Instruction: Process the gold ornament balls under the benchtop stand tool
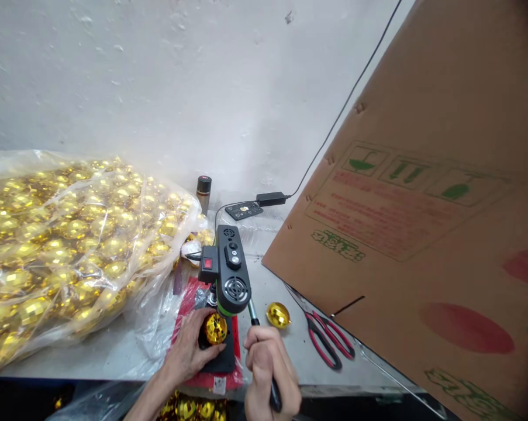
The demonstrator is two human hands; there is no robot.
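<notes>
A gold mirrored ball stands on the black base of a small bench machine, under its black head. My left hand has its fingers and thumb curved around that ball, holding it from the left. On the right, my right hand is wrapped round the black-gripped lever that slants down from the machine. Another gold ball lies on the table just right of the lever. Beneath the base is a red plastic sheet.
A clear bag of gold balls fills the left side. Scissors with red and black handles lie beside a large cardboard box. Behind the machine are a bottle and a power adapter with a cable. More gold balls show below the table edge.
</notes>
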